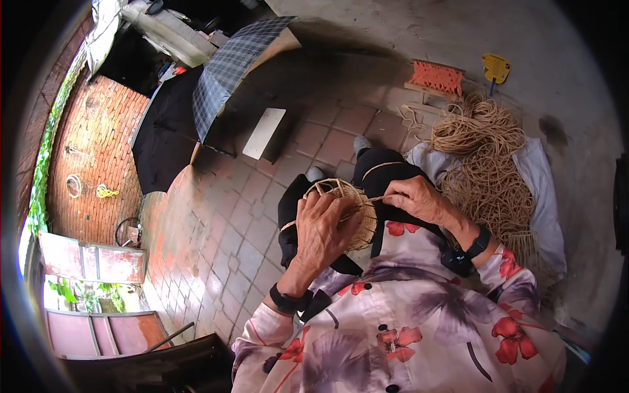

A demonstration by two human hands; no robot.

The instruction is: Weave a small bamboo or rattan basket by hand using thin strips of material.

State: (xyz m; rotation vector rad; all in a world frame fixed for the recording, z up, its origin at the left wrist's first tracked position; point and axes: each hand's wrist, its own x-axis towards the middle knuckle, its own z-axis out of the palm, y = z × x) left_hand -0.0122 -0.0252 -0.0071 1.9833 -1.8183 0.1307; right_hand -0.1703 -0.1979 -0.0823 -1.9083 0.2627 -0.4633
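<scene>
A small round basket (369, 226) of tan cord or cane rests over my lap, its open lattice rim facing up. My left hand (322, 226) is wrapped over its near left side, fingers at the rim and partly inside. To the right of the basket, my right hand (419, 198) pinches a thin tan cord (376, 198) that runs to the basket's edge. The left fingertips are partly hidden by the hand's back. Another strand lies across my dark trouser leg.
A big heap of loose tan cord (488, 177) lies on a white sheet (540, 190) at my right. Beyond it are a low stool with orange webbing (438, 77) and a yellow fan (496, 67). A small bench (264, 133) and open umbrellas (229, 69) stand ahead on the left.
</scene>
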